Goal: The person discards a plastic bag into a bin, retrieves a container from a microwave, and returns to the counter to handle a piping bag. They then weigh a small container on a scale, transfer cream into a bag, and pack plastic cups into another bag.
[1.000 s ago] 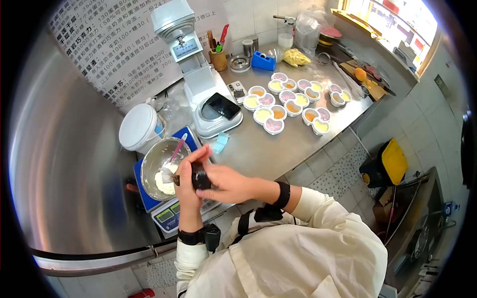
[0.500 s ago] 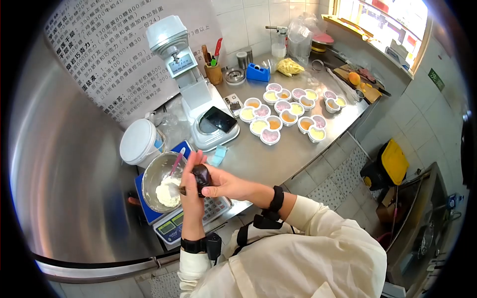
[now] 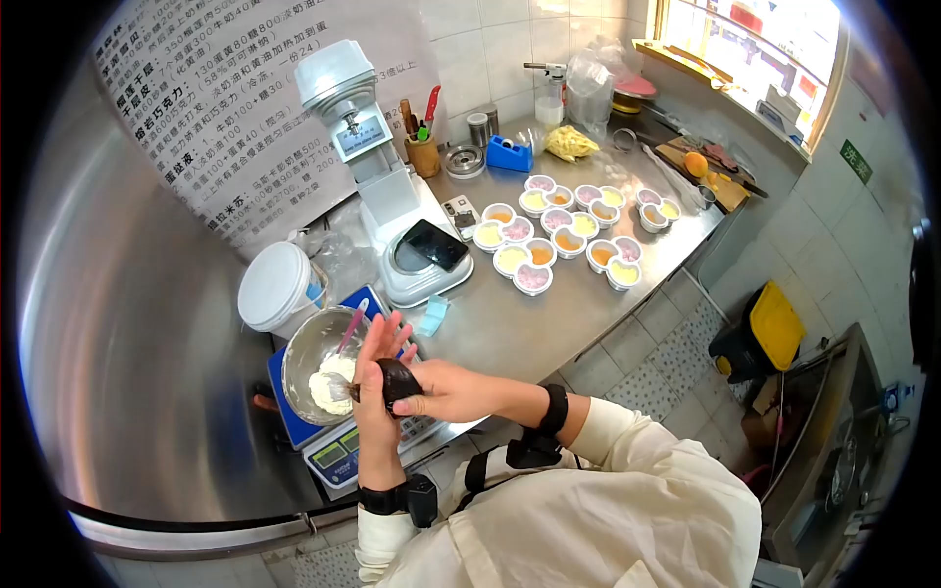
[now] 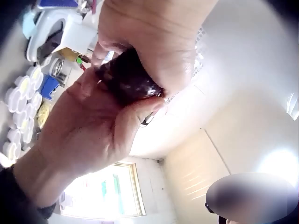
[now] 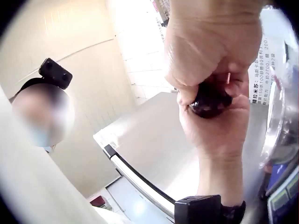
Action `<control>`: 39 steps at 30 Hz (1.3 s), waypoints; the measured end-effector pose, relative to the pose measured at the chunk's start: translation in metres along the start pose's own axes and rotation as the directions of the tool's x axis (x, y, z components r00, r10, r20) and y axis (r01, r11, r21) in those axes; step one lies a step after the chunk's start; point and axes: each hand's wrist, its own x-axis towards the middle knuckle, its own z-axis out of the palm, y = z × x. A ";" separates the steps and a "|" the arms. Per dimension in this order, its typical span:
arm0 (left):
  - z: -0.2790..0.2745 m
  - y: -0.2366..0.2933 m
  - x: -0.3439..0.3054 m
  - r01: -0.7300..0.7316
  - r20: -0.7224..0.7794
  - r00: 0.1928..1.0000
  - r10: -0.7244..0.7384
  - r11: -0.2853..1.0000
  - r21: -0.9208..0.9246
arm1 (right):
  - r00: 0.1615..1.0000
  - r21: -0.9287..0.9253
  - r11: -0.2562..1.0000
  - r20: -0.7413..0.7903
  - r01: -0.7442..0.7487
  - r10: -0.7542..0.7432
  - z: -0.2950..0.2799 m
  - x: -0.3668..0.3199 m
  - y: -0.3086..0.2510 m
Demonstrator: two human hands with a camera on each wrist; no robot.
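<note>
My right hand (image 3: 446,392) curls its fingers and thumb round a dark, glossy, bag-like bundle (image 3: 395,384). Against the bundle's other side lies my left hand (image 3: 372,407), its fingers straight and spread upward. A pale end (image 3: 338,386) of the bundle pokes out past the left hand, over a metal bowl (image 3: 306,343). Inside the bowl are a white, creamy mass (image 3: 327,368) and a pink-handled utensil (image 3: 350,333). In the right wrist view, the shiny bundle (image 5: 210,106) shows between both palms; its contents are hidden. The bowl sits on a blue digital scale (image 3: 328,459).
Behind the bowl are a white lidded bucket (image 3: 275,286) and a stand mixer (image 3: 377,186) with a phone (image 3: 436,245) on its base. Several three-part white cups (image 3: 524,260) stand on the steel counter (image 3: 490,318). Farther back is a blue tape dispenser (image 3: 510,154).
My left fingers have straightened and spread, after lying closer round the dark bundle. The right hand keeps its grip while the bundle turns, showing more of its dark side.
</note>
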 end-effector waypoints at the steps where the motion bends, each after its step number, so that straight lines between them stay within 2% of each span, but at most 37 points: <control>1: 0.001 -0.001 0.001 0.000 -0.013 1.000 0.000 0.999 -0.032 | 0.997 0.243 0.968 0.054 -0.057 0.045 0.001 0.000 0.003; 2: 0.002 -0.002 0.002 -0.005 -0.012 1.000 0.006 1.000 0.019 | 0.996 0.434 0.901 -0.083 0.022 0.016 0.006 -0.001 0.004; 3: 0.003 -0.002 0.003 -0.015 -0.012 1.000 0.016 0.998 0.068 | 0.996 0.434 0.901 -0.083 0.020 0.018 0.011 -0.001 0.005; 4: 0.007 0.002 0.003 -0.006 0.016 1.000 0.004 0.986 0.164 | 0.967 0.307 0.944 -0.251 0.125 -0.046 0.017 0.000 0.008; 5: 0.004 0.001 0.001 -0.011 0.015 1.000 0.009 0.987 0.163 | 0.906 0.158 0.965 -0.401 0.210 -0.132 0.019 0.001 0.010; 6: -0.001 -0.001 -0.002 -0.005 0.039 0.999 -0.001 0.990 0.138 | 0.925 -0.101 0.986 -0.345 0.132 -0.159 0.015 0.000 0.010; 7: -0.006 -0.003 -0.002 0.007 0.064 0.998 -0.015 0.993 0.115 | 0.994 -0.140 0.990 -0.097 0.033 -0.047 0.004 -0.002 0.000; 9: -0.011 -0.011 0.002 0.016 0.093 0.995 -0.026 0.994 0.110 | 0.963 -0.160 0.979 0.217 -0.125 0.158 -0.002 -0.001 0.016; 10: -0.009 -0.018 0.005 0.066 0.082 0.995 -0.057 0.992 -0.109 | 0.980 0.125 0.976 0.112 -0.181 0.167 -0.002 -0.006 0.015; 11: -0.010 -0.021 0.004 0.103 0.054 0.994 -0.090 0.942 -0.320 | 0.977 0.411 0.888 0.027 -0.205 0.212 0.002 -0.010 0.013; 12: -0.005 -0.019 0.004 0.079 -0.011 0.996 -0.084 0.971 -0.225 | 0.991 0.453 0.891 -0.116 -0.004 0.063 0.002 -0.004 -0.008; 13: 0.001 -0.017 0.006 0.059 -0.084 0.994 -0.070 0.991 -0.119 | 0.976 0.450 0.883 -0.216 0.134 -0.038 0.004 -0.001 0.000; 14: 0.000 -0.014 0.003 0.058 -0.085 0.994 -0.065 0.995 -0.077 | 0.983 0.349 0.934 -0.185 0.075 -0.010 0.003 -0.003 0.020; 15: -0.001 -0.013 0.002 0.060 -0.077 0.995 -0.062 0.998 -0.035 | 0.979 -0.096 0.991 -0.172 0.094 -0.110 0.004 -0.002 0.010; 17: -0.006 -0.012 0.000 0.024 -0.048 0.999 -0.023 1.000 0.003 | 0.998 -0.429 0.901 0.005 0.064 -0.068 0.003 0.002 0.003; 18: -0.009 -0.009 0.001 0.024 -0.003 1.000 -0.024 0.999 0.030 | 0.997 -0.416 0.907 0.022 0.071 -0.068 0.000 -0.005 0.011; 19: -0.009 -0.009 0.001 0.087 0.030 0.996 -0.085 0.994 -0.067 | 0.991 -0.043 0.990 0.029 -0.131 0.132 -0.004 -0.014 0.022; 20: -0.005 -0.008 0.001 0.117 0.006 0.993 -0.117 0.987 -0.106 | 0.942 0.323 0.885 0.112 -0.336 0.316 -0.005 -0.018 0.032; 21: -0.002 -0.008 0.001 0.145 -0.020 0.989 -0.150 0.978 -0.147 | 0.938 0.326 0.880 0.133 -0.347 0.320 0.001 -0.013 0.028; 22: -0.003 -0.011 0.000 0.184 -0.032 0.981 -0.190 0.974 -0.129 | 0.977 0.593 0.801 -0.106 -0.088 0.185 0.010 -0.006 0.020; 23: 0.000 -0.010 -0.002 0.123 -0.046 0.992 -0.121 0.992 0.037 | 0.921 0.741 0.636 -0.372 0.217 0.118 0.017 -0.001 0.017; 24: -0.001 -0.017 -0.005 0.088 -0.034 0.996 -0.086 0.991 0.099 | 0.880 0.543 0.819 -0.464 0.187 0.106 0.018 -0.006 0.034; 25: -0.002 -0.022 -0.007 0.050 -0.012 0.999 -0.049 0.986 0.162 | 0.884 0.544 0.819 -0.457 0.186 0.103 0.015 -0.014 0.042; 26: -0.005 -0.022 -0.009 0.080 0.021 0.996 -0.084 0.984 0.156 | 0.967 0.407 0.912 -0.203 -0.058 0.153 0.008 -0.024 0.047; 27: -0.006 -0.016 -0.014 0.313 -0.014 0.949 -0.314 0.939 0.140 | 0.966 0.193 0.947 0.047 -0.258 0.253 0.001 -0.033 0.052; 28: -0.006 -0.022 -0.013 0.269 0.016 0.963 -0.268 0.963 -0.011 | 0.946 0.281 0.905 0.147 -0.319 0.288 -0.005 -0.038 0.054; 29: -0.004 -0.030 -0.012 0.222 0.034 0.975 -0.220 0.961 -0.165 | 0.944 0.285 0.902 0.156 -0.325 0.290 -0.003 -0.039 0.055; 30: -0.001 -0.037 -0.009 0.189 0.023 0.982 -0.187 0.980 -0.069 | 0.978 0.625 0.766 -0.016 -0.154 0.210 0.001 -0.035 0.044; 31: 0.002 -0.034 -0.007 0.154 0.008 0.988 -0.154 0.988 0.027 | 0.960 0.850 0.523 -0.200 0.069 0.198 0.004 -0.030 0.032; 32: 0.000 -0.026 -0.013 0.413 0.000 0.910 -0.414 0.908 0.067 | 0.990 0.812 0.578 -0.130 0.078 0.050 -0.001 -0.022 0.021; 33: 0.001 -0.026 -0.009 0.213 0.017 0.976 -0.219 0.964 0.159 | 0.993 0.822 0.567 -0.104 0.055 0.055 0.004 -0.025 0.022; 34: -0.001 -0.030 -0.008 0.106 0.066 0.990 -0.124 0.967 0.233 | 0.977 0.539 0.841 -0.153 -0.046 0.151 0.011 -0.032 0.023; 35: -0.003 -0.033 -0.008 -0.002 0.128 0.991 -0.038 0.954 0.300 | 0.949 0.174 0.970 -0.237 -0.171 0.210 0.014 -0.037 0.024; 36: -0.003 -0.029 -0.010 0.002 0.116 0.992 -0.040 0.952 0.306 | 0.940 0.119 0.934 -0.022 -0.337 0.341 0.002 -0.039 0.022; 37: 0.000 -0.023 -0.011 0.131 0.131 0.980 -0.149 0.982 0.138 | 0.940 0.123 0.934 -0.016 -0.336 0.341 0.004 -0.037 0.024; 38: 0.002 -0.020 -0.011 0.257 0.168 0.954 -0.248 0.966 -0.033 | 0.933 0.490 0.850 -0.174 -0.195 0.314 0.007 -0.036 0.021; 39: 0.004 -0.022 -0.011 0.258 0.165 0.954 -0.249 0.966 -0.032 | 0.882 0.759 0.651 -0.324 0.026 0.343 0.009 -0.034 0.019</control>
